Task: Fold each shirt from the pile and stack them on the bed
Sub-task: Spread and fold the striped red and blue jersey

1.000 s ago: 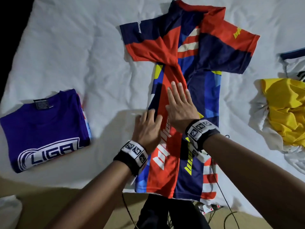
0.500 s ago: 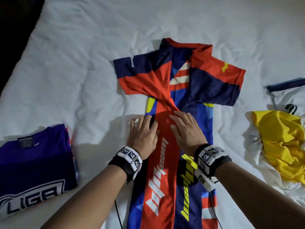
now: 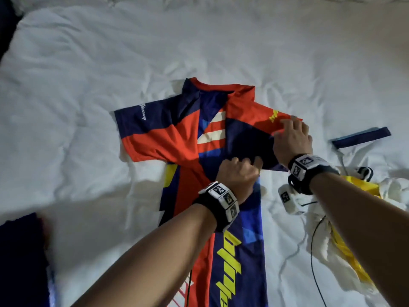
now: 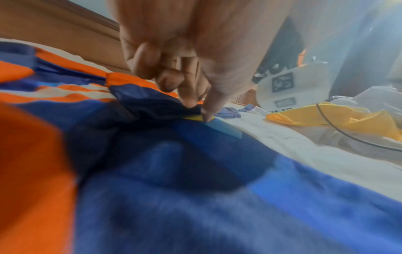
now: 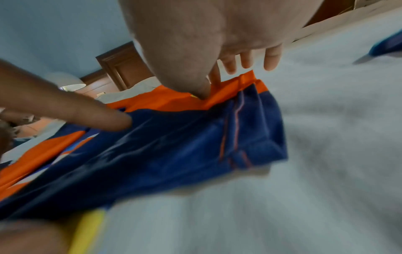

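A red, navy and blue jersey (image 3: 181,138) lies on the white bed (image 3: 88,74), collar away from me, its body folded into a narrow strip. My left hand (image 3: 243,168) pinches the lower edge of the right sleeve (image 3: 250,138) near the armpit; in the left wrist view thumb and forefinger (image 4: 195,106) close on navy cloth. My right hand (image 3: 290,134) pinches the sleeve's outer red hem, and in the right wrist view thumb and forefinger (image 5: 206,91) nip that hem. The left sleeve (image 3: 143,125) lies spread flat.
A folded purple shirt (image 3: 20,251) lies at the lower left. On the right sits a pile with a yellow shirt (image 3: 354,218) and white garments, plus a navy-trimmed piece (image 3: 363,138). A black cable (image 3: 314,240) hangs from my right wrist.
Both hands have left the middle of the jersey, where they lay flat, and moved up and right to the right sleeve, which they now pinch. My view has shifted up the bed.
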{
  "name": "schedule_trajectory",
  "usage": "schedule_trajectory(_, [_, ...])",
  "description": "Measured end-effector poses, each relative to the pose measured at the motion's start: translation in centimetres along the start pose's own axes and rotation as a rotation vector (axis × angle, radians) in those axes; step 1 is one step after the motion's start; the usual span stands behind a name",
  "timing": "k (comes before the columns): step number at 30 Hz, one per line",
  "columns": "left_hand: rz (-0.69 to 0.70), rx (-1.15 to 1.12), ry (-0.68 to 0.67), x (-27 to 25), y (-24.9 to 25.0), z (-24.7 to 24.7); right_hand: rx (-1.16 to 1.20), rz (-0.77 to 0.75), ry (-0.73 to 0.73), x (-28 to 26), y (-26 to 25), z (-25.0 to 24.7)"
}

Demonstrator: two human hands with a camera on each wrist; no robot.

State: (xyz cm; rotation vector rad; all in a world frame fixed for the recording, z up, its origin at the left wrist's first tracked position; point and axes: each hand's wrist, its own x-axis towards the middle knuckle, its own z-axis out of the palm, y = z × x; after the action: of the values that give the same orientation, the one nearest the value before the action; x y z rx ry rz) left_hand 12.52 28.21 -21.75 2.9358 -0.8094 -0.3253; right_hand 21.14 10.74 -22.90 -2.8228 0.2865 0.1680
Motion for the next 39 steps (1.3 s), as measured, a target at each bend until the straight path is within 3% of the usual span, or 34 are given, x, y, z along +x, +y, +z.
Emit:
schedule_trajectory(6, [-0.075, 0.015, -0.076, 2.8, 1.4, -0.6, -0.199, 0.022, -0.061, 3.8, 0.8, -0.2])
schedule_trajectory(10, [-0.222, -0.171, 0.101, 2.4, 0.9, -0.8, -0.209, 0.062, -0.029, 4.5, 0.6, -0.4])
schedule_trajectory(14, [-0.416, -0.564, 0.385, 1.0, 0.1, -0.8, 0.051, 0.111, 0.073, 2.7, -0.8, -1.1])
schedule_trajectory(17, [-0.577, -0.984, 0.592, -0.4, -0.9, -1.3, 0.431, 0.128, 0.166, -0.6, -2.6, -1.7])
schedule_trajectory(20, [-0.810, -1.614, 0.582, -1.2, -1.8, -2.1, 0.784, 0.269, 0.150, -3.8, -4.2, -1.5])
schedule_trajectory(22, [-0.897, -1.852, 0.517, -1.6, -2.6, -2.0, 0.936, 0.337, 0.119, -5.3, -5.1, -0.9])
schedule_trajectory(25, [-0.957, -1.800, 0.582, -2.3, -3.9, -2.7, 1.104, 0.395, 0.086, -7.1, -6.2, -0.9])
schedule_trajectory(28, [-0.914, -1.726, 0.674, -3.3, -5.5, -2.7, 1.242, 0.440, 0.056, -8.6, -6.3, -0.9])
schedule_trajectory(30, [-0.900, -1.649, 0.636, -4.4, -6.4, -2.2, 1.206, 0.485, 0.007, -9.8, -5.8, 0.0])
schedule_trajectory(34, [-1.008, -1.516, 0.523, -6.8, -6.6, 0.4, 1.076, 0.564, -0.098, -12.1, -4.6, 2.7])
schedule_trajectory(39, [-1.017, -1.380, 0.526, -8.0, -6.2, 2.6, 0.985, 0.510, -0.101, -13.3, -4.1, 4.8])
